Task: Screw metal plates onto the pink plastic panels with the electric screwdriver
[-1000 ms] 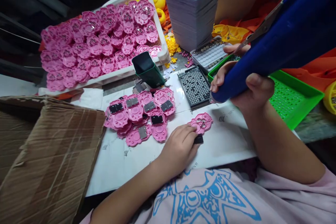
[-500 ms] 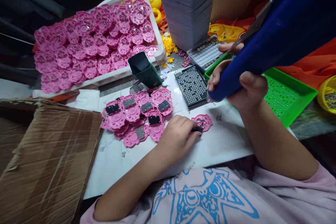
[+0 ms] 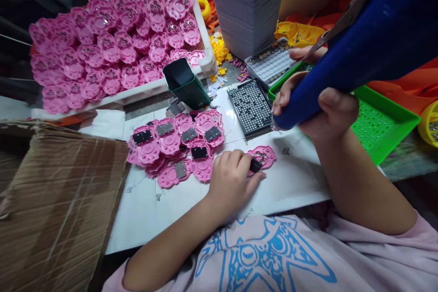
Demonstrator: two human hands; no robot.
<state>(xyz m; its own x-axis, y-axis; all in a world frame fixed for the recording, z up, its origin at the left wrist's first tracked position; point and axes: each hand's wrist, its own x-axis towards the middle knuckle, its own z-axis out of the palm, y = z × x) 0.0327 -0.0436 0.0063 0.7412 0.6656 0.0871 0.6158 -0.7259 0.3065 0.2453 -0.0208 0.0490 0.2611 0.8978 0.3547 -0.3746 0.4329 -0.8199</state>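
My left hand (image 3: 233, 179) rests on the white board, fingers curled round a small black piece (image 3: 255, 164) that it presses against a single pink plastic part (image 3: 264, 155). My right hand (image 3: 321, 107) is wrapped round a big blue power tool (image 3: 356, 50), its tip hanging just above and to the right of that pink part. A cluster of pink parts (image 3: 178, 146) fitted with dark or grey covers lies to the left of my left hand.
A white crate (image 3: 208, 61) heaped with pink parts stands at the back left, a green cup (image 3: 186, 84) before it. A black screw tray (image 3: 251, 107), stacked grey trays (image 3: 246, 4) and a green basket (image 3: 379, 125) sit behind. Cardboard (image 3: 58, 200) lies left.
My left hand picked the black piece off the board and pushed it onto the lone pink part. The right hand with the blue tool stayed almost still; the camera tilted slightly.
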